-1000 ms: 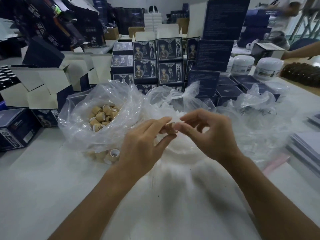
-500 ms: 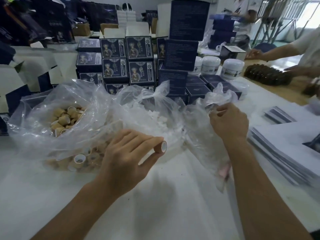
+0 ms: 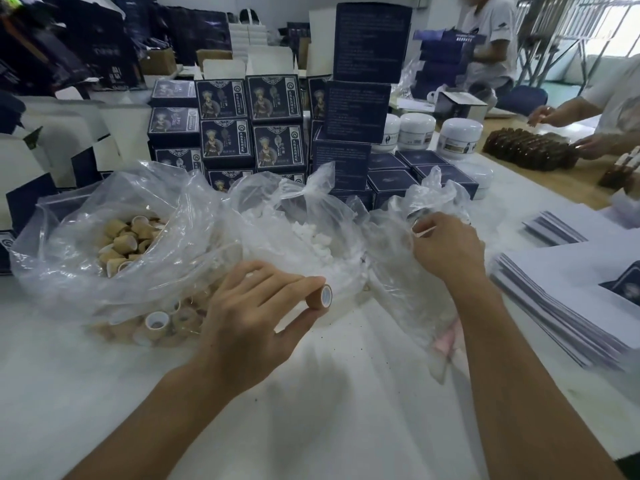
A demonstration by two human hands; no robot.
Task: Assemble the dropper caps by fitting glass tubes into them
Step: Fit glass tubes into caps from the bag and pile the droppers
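My left hand pinches a tan dropper cap between thumb and forefinger, its white-lined open end facing right, just above the white table. My right hand reaches into a clear plastic bag on the right, fingers curled inside the crumpled film; what they hold is hidden. A clear bag of tan caps lies at the left, with more caps under its front fold. A middle bag holds white pieces.
Stacked dark blue printed boxes and white jars stand behind the bags. Stacks of white sheets lie to the right. Another person's hands work over brown bottles at the far right.
A second ago both hands met on the cap in front of the bags. Since then my right hand has left it and gone into the right bag, while my left keeps the cap.
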